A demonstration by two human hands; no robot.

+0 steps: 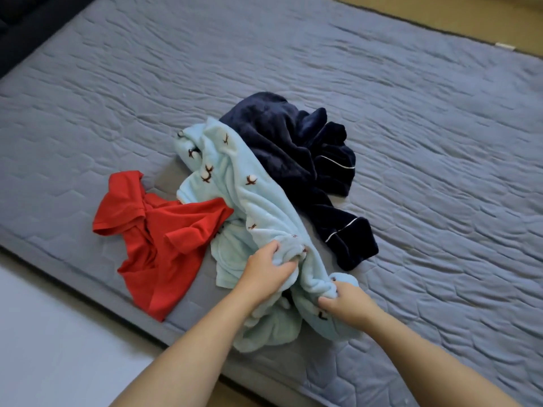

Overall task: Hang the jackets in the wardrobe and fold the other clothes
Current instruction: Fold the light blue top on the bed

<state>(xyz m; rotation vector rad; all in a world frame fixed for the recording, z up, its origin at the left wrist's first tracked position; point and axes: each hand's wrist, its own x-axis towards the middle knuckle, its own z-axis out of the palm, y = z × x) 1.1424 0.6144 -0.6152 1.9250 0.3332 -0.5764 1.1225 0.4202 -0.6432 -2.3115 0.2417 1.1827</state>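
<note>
A grey-blue quilted mattress (411, 142) fills most of the room. Pale floor (44, 333) runs along its near edge. Dark furniture (23, 24) stands beyond its far-left corner

Fluffy fleece garments (264, 207) lie on matt quilted mattress cloth (426, 142).

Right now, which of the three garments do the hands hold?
The light blue printed fleece: left hand and right hand both grip its bunched fabric. The red shirt and navy fleece lie unheld on the bed.
</note>
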